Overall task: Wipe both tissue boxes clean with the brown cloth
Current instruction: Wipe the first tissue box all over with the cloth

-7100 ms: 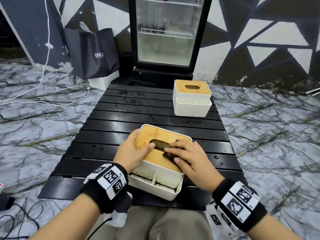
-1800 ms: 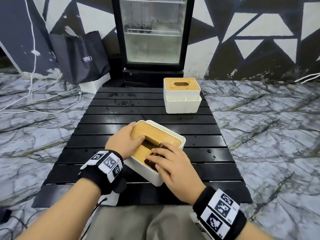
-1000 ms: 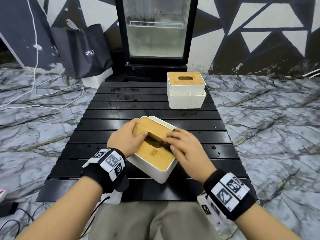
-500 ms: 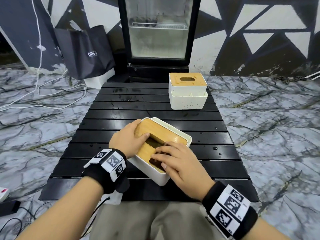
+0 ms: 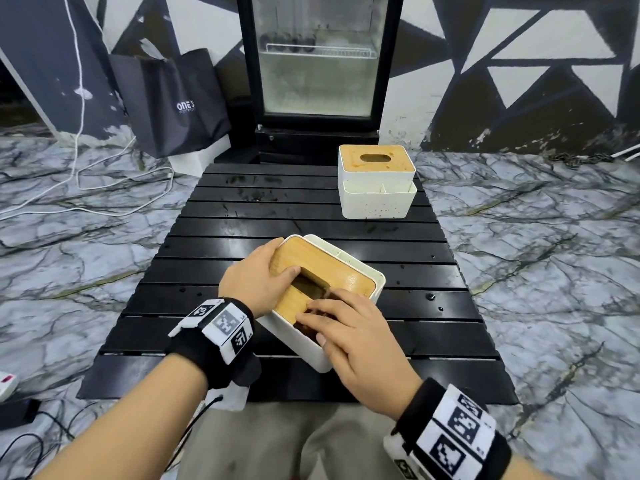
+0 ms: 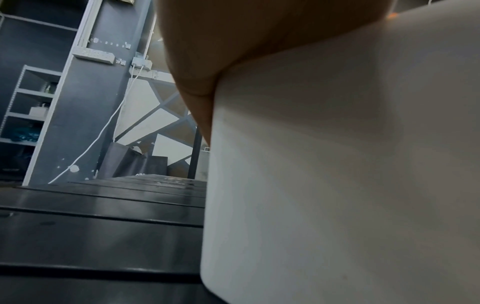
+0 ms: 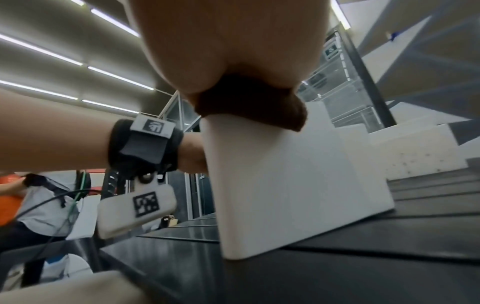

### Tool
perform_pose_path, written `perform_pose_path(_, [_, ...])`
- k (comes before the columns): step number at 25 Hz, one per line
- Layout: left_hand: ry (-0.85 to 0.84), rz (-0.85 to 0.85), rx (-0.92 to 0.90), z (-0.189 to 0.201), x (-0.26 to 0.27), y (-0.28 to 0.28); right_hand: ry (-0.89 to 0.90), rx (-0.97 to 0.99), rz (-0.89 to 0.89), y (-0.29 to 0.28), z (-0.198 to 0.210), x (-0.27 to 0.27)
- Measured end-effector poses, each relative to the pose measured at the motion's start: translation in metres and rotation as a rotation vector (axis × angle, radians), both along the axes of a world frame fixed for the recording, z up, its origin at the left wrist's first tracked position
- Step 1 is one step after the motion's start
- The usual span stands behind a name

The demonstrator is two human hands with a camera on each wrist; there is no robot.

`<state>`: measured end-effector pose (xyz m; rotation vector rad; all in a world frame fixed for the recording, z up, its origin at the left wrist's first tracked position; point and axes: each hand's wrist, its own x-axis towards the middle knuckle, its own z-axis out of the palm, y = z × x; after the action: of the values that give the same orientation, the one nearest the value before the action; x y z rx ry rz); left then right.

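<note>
The near tissue box, white with a bamboo lid, stands skewed on the black slatted table. My left hand grips its left end, fingers over the far corner and thumb on the lid by the slot. My right hand presses the brown cloth flat on the lid's near corner. In the right wrist view the cloth bulges over the box edge under my palm. The far tissue box, its lid stained orange, stands untouched at the table's back right.
A glass-door fridge stands right behind the table, with a dark bag to its left. White cables lie on the marble floor at the left. Small dark specks dot the table slats to the right of the near box.
My right hand has slid the cloth from beside the lid's slot back to its near corner. The left hand keeps its grip on the box, which was turned since the earliest frame.
</note>
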<state>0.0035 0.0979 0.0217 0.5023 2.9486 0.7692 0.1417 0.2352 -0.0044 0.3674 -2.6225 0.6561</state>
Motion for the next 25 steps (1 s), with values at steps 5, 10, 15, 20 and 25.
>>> perform_pose_path(5, [-0.009, -0.023, 0.002, 0.003, 0.0, -0.001, -0.074, 0.001, -0.022, 0.032, 0.005, -0.017])
perform_pose_path(10, [-0.021, -0.019, -0.004, 0.005, 0.002, 0.0, -0.088, -0.171, -0.089, 0.049, 0.005, -0.03])
perform_pose_path(15, [0.025, -0.056, -0.069, 0.008, 0.006, 0.003, -0.161, -0.28, -0.143, 0.039, 0.01, -0.027])
perform_pose_path(20, [0.144, -0.283, -0.196, 0.019, 0.05, 0.002, -0.175, -0.333, -0.234, 0.024, 0.016, -0.027])
perform_pose_path(25, [0.035, -0.361, -0.392, 0.013, 0.059, -0.002, -0.224, -0.343, -0.201, 0.025, 0.021, -0.023])
